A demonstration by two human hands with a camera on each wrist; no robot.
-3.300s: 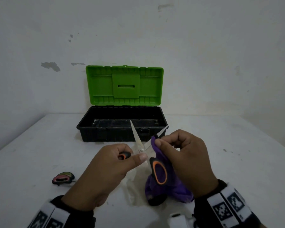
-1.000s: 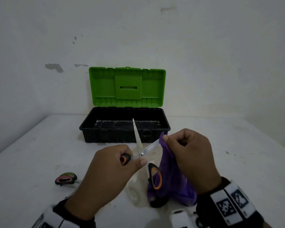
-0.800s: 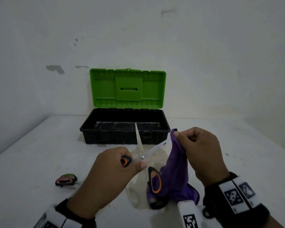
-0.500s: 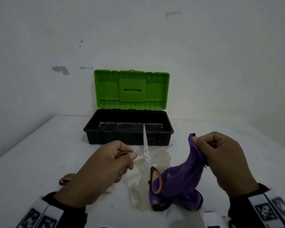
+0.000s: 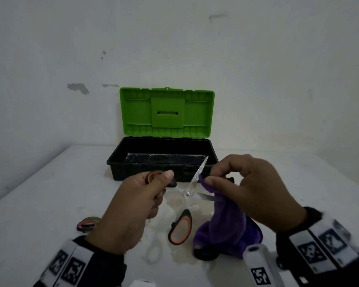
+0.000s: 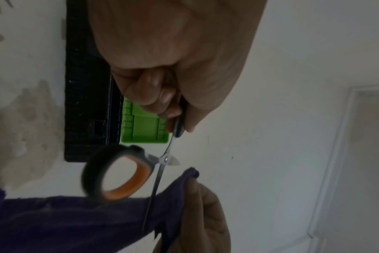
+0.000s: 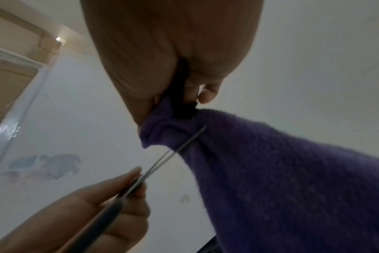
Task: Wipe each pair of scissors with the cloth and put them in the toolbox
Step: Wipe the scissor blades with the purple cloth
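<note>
Left hand (image 5: pixel 133 206) curls round one orange-lined loop of the scissors (image 5: pixel 187 195), w/ thumb on top; my grip is closed on that handle only. Right hand (image 5: pixel 251 189) pinches a fold of the purple cloth (image 5: pixel 226 222) btwn thumb and forefinger, the rest of the cloth hanging down to the bench (image 5: pixel 39 193). Scissors are held above the bench, blades spread: one blade points up toward the toolbox (image 5: pixel 162 160), the other runs sideways into the cloth near my right thumb. The free loop hangs low by the cloth. Toolbox sits behind, green lid (image 5: pixel 167 112) upright, black tray open; I can't tell what lies in it. A second, pink-handled pair (image 5: pixel 87 223) lies on the bench left of my left wrist, not yet wiped by the look of it. Risks, as I judge them: w/ blades apart, an edge could snag or cut the cloth, or nick the pinching fingers; holding by one loop lets the other half swing, so the blades may snap shut mid-wipe.
</note>
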